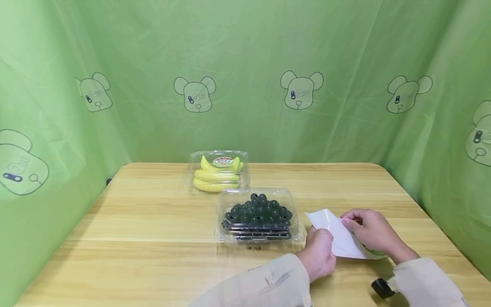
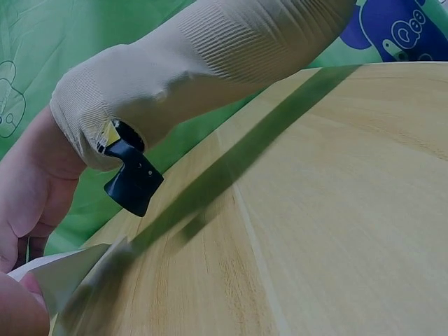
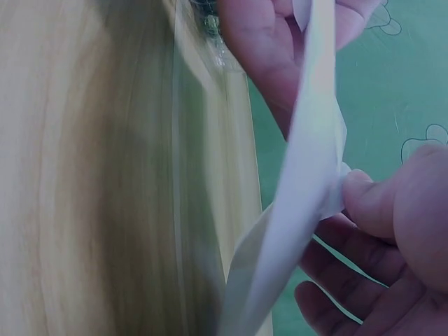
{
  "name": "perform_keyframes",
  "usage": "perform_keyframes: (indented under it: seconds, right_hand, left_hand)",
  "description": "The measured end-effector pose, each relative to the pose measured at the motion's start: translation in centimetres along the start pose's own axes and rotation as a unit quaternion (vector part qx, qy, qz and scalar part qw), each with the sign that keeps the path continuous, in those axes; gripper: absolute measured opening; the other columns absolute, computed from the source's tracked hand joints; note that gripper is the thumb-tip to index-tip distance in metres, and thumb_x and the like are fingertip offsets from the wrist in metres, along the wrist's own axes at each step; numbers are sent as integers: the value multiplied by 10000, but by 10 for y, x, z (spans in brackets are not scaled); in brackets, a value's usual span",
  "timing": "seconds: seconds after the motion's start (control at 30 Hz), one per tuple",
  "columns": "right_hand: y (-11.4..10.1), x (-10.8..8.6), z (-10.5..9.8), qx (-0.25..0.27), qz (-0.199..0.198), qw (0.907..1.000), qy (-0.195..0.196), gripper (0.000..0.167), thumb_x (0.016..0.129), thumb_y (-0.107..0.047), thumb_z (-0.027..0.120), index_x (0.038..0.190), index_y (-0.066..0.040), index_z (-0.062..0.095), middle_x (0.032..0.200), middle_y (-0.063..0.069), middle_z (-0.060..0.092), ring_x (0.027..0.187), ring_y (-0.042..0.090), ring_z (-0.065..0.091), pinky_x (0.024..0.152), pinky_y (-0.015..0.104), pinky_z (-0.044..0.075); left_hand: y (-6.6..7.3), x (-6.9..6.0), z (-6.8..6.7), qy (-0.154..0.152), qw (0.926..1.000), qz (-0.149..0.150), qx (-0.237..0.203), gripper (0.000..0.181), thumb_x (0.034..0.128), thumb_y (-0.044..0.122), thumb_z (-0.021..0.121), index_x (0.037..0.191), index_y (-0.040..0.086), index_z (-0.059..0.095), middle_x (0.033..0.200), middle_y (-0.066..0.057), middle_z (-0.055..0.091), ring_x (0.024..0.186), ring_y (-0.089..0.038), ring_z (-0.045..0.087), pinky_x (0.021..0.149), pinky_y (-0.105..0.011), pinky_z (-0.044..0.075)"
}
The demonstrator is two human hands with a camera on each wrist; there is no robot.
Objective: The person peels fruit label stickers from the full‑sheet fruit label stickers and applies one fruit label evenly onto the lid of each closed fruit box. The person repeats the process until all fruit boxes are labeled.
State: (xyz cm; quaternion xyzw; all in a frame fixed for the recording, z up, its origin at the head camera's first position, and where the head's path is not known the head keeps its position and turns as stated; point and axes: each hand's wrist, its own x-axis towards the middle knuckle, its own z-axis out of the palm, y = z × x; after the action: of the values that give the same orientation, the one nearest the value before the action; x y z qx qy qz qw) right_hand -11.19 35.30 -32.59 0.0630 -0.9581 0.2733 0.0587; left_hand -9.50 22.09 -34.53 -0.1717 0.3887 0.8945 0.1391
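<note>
My left hand grips the left edge of a white sheet of paper just above the table. My right hand is at the sheet's upper right edge. In the right wrist view, the thumb and finger of the right hand pinch a small flap of the sheet. A bit of green shows at the sheet's lower right, beneath that hand. Left of both hands stands a clear lidded box of dark round grapes.
Behind the grapes, a second clear box holds yellow bananas and bears an oval label. Both stand on a wooden table. Green curtains with bear drawings enclose its back and sides. A black wrist mount hangs below the right sleeve.
</note>
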Motion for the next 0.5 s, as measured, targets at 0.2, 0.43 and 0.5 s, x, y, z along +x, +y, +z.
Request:
perform_keyframes:
  seconds: [0.2,0.43,0.5]
  right_hand:
    - [2,0,-1,-67,42,9999,92,106,929,-55,610,910,-39,713,819,23,667,708,151,524,578,249,432]
    - [6,2,-3,-140,-32,9997,176,97,926,-58,617,914,-34,710,769,7,632,676,147,491,555,247,412]
    - [6,2,-3,-136,32,9998,152,104,931,-64,610,925,-29,709,750,5,615,664,150,481,547,249,408]
  left_hand:
    - [0,0,-1,-4,10000,-15,6,366,796,-150,358,1115,-25,483,976,-131,621,996,-321,623,901,-462,526]
    - [0,0,-1,6,10000,36,3,377,787,-155,354,1111,-17,486,974,-130,611,990,-319,620,901,-470,523]
    - [0,0,-1,25,10000,50,11,385,781,-158,353,1112,-15,485,973,-128,609,983,-315,621,897,-470,525]
